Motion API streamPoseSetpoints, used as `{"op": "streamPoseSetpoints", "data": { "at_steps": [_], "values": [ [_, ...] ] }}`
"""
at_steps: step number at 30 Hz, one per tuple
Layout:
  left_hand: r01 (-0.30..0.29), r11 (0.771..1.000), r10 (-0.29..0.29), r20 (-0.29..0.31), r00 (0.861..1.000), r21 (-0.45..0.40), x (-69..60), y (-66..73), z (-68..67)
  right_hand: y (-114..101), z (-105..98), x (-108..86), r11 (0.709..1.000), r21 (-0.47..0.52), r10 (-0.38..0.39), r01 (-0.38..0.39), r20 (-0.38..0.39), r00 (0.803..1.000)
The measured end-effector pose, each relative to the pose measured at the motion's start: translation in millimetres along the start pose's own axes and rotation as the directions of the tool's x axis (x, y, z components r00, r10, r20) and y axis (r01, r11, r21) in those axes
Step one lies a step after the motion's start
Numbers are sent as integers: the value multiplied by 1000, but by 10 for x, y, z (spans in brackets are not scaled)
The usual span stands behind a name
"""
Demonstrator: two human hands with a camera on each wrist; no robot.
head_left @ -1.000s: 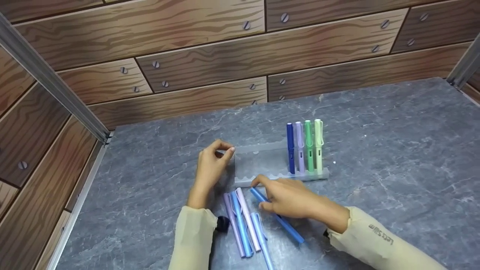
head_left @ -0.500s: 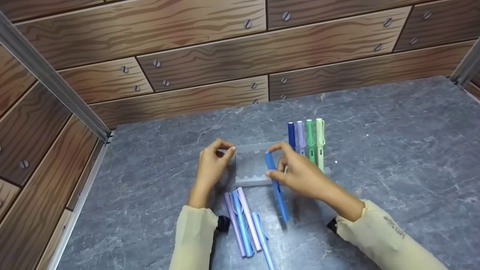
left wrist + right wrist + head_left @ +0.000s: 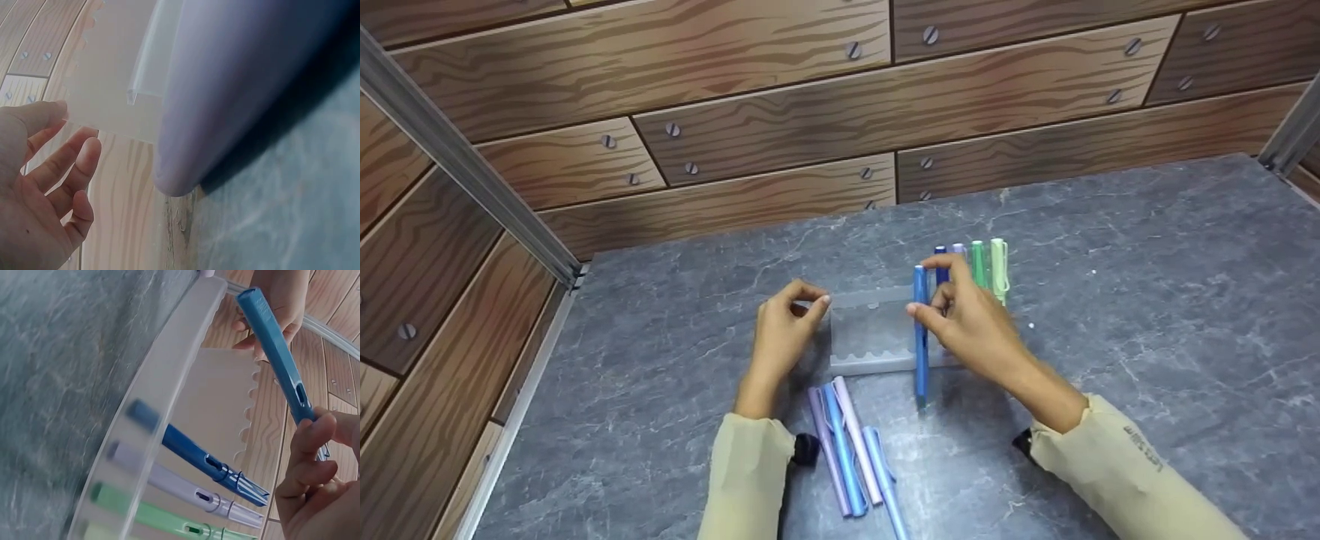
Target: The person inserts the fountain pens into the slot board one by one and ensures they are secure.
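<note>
A translucent pen stand [image 3: 870, 326] with notched edges rests on the table. At its upper left corner, my left hand [image 3: 784, 330] pinches the edge between thumb and index finger; the left wrist view shows the other fingers loosely bent. My right hand [image 3: 982, 330] holds a blue pen [image 3: 921, 337] near its clip end, almost upright in front of the stand. On the stand's right part sit a dark blue pen [image 3: 197, 455], a lavender pen [image 3: 185, 489], a green pen [image 3: 163, 517] and a pale green pen [image 3: 999, 262], partly hidden by the right hand.
Nearer the body lie a purple pen [image 3: 831, 457], a blue pen [image 3: 849, 457], a pink pen [image 3: 858, 442] and a light blue pen [image 3: 885, 472]. Wood-patterned walls [image 3: 780, 112] bound the grey marbled table [image 3: 1147, 300] at back and left.
From lying slanted on the table, the blue pen has been lifted by my right hand, moved up towards the stand and turned nearly upright. The left hand stays where it was.
</note>
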State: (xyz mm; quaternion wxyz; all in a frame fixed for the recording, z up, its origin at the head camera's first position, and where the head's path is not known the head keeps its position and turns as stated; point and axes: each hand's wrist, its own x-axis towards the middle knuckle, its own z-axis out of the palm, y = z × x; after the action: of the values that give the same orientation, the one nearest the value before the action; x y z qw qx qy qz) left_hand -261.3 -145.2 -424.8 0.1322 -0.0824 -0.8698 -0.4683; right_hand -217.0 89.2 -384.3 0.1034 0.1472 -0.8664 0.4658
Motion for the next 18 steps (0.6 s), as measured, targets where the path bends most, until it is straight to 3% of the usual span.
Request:
{"op": "streamPoseSetpoints", "data": {
  "at_steps": [10,14,18],
  "values": [
    [16,1000,-16,-2,1000,5,-3,2,-1,16,-54,45,980,-196,-65,33,-158,985],
    [30,1000,-30,-4,1000,3,-2,-2,2,15,-52,62,968,-248,-86,40,-177,980],
    [8,1000,-8,-9,1000,-3,-1,2,0,28,-24,80,952,-303,-113,47,-204,972]
  ]
}}
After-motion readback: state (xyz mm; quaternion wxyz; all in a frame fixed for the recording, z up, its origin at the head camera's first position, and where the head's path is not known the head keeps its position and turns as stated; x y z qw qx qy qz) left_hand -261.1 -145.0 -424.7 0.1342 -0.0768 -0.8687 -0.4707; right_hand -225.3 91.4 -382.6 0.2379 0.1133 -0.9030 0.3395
